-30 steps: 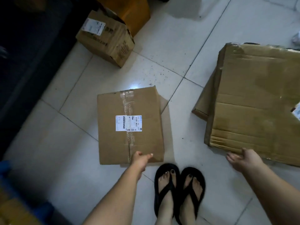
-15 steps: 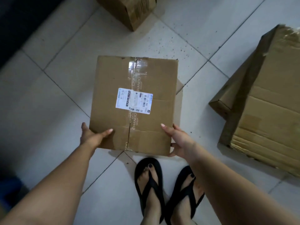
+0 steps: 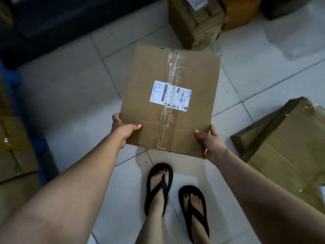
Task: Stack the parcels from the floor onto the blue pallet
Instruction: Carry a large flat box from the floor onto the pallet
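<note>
Above white tiles, taped parcel (image 3: 171, 101), left hand (image 3: 123, 130) and right hand (image 3: 209, 143) clamping near corners, apparently lifted.

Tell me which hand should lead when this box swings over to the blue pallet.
Probably the left hand: the blue pallet lies at the left edge. The right hand holds the parcel's opposite near corner.

The floor is of pale square tiles (image 3: 75, 95) with thin grey joints. On it stand two feet in black flip-flops (image 3: 159, 187) — toenails painted dark. Beyond the tiles, at the far left of the floor, lies a dark area (image 3: 52, 20) — what it is cannot be told.
</note>
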`<state>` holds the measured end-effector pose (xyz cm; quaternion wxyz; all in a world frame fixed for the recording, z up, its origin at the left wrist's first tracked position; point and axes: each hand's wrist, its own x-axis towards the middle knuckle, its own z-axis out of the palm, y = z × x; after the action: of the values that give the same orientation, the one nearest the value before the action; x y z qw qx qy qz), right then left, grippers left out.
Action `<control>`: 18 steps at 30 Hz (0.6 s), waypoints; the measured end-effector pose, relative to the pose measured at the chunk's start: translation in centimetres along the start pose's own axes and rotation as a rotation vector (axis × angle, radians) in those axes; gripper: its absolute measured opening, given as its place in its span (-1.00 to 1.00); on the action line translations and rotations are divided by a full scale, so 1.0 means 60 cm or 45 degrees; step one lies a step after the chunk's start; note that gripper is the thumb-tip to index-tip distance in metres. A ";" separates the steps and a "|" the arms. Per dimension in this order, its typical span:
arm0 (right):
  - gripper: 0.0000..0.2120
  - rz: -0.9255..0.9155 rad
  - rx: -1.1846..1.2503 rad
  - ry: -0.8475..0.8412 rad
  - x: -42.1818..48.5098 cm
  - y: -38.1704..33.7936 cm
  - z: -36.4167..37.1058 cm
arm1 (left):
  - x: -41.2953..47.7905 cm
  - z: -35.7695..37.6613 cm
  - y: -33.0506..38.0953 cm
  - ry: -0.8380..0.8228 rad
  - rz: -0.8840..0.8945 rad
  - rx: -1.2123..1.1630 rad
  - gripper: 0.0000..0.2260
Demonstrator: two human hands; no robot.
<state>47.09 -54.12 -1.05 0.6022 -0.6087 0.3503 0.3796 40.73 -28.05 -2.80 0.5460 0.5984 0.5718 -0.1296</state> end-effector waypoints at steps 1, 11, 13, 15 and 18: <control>-0.55 -0.043 -0.034 -0.012 -0.023 -0.032 0.015 | -0.025 -0.020 0.020 0.012 0.012 -0.066 -0.26; -0.50 -0.486 -0.667 -0.335 -0.271 -0.212 0.258 | -0.249 -0.323 0.080 0.350 0.042 -0.555 -0.10; -0.49 -0.568 -0.753 -0.450 -0.311 -0.203 0.335 | -0.272 -0.399 0.062 0.442 0.026 -0.663 -0.09; -0.49 -0.647 -0.862 -0.517 -0.348 -0.186 0.421 | -0.294 -0.480 0.035 0.512 -0.012 -0.821 -0.12; -0.49 -0.754 -1.073 -0.575 -0.404 -0.151 0.559 | -0.324 -0.600 -0.019 0.597 -0.024 -1.017 -0.22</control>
<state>42.44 -21.10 25.04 0.4478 -0.7728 -0.1551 0.4222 16.84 -10.04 25.07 0.5885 0.3492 0.6904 0.2348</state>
